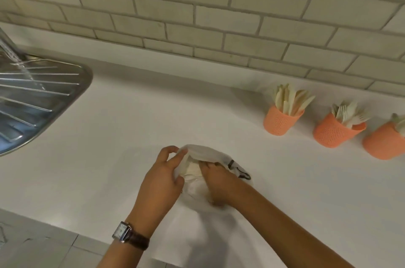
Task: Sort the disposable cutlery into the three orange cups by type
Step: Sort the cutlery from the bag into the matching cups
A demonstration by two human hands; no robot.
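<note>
Left hand (161, 178) pinches bag (203, 150) rim, holding it open. Right hand (217, 182) is inside, fingers hidden by cutlery (192, 169); I can't tell their grip. Cups (333, 132) sit right of bag.

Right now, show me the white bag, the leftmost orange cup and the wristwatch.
white bag (202, 150): head view, its top fold.
leftmost orange cup (278, 125): head view, its mesh wall.
wristwatch (121, 230): head view, its dial.

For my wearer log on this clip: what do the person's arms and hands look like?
Both forearms are bare; no sleeves or gloves show. Above the left hand sits a wristwatch: rectangular silver case, pale dial, dark brown strap. The right hand and wrist wear nothing visible.
</note>
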